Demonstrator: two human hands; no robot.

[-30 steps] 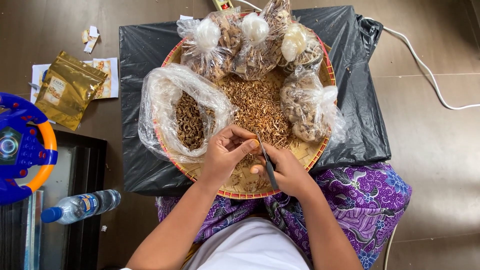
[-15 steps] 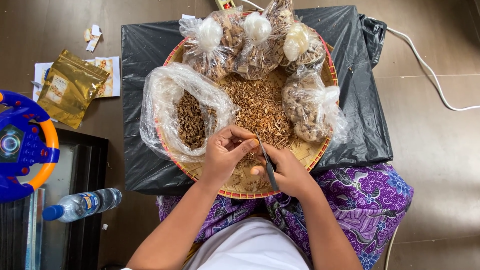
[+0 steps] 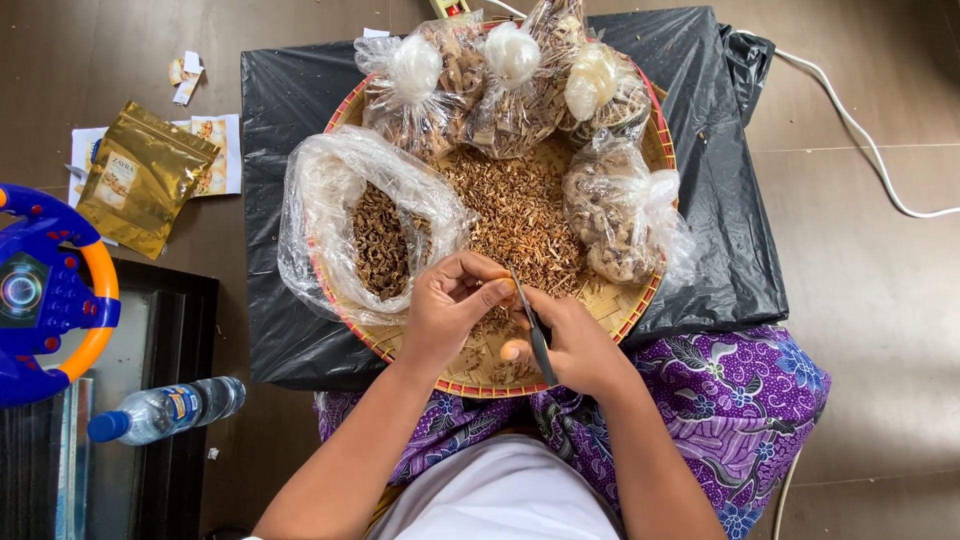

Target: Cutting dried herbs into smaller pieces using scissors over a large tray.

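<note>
A round woven bamboo tray [image 3: 640, 290] rests on a black plastic sheet [image 3: 720, 200] over my lap. A heap of loose dried brown pieces [image 3: 515, 215] fills its middle. My left hand [image 3: 450, 310] pinches a small dried piece at the fingertips. My right hand [image 3: 570, 345] grips a thin dark blade [image 3: 530, 320] whose tip meets that piece. An open clear bag of dried pieces [image 3: 375, 235] lies just left of my left hand. Several tied clear bags [image 3: 505, 80] line the tray's far rim, and another tied bag [image 3: 615, 215] sits at the right.
On the dark floor at left lie a gold foil pouch [image 3: 140, 175] on paper sheets, a blue and orange toy steering wheel [image 3: 45, 290] and a plastic water bottle [image 3: 165, 408]. A white cable [image 3: 860, 140] runs at the right. Purple patterned cloth [image 3: 740, 400] covers my legs.
Both hands stay together over the tray's near side. The fingers shift only slightly around the small piece and blade.
</note>
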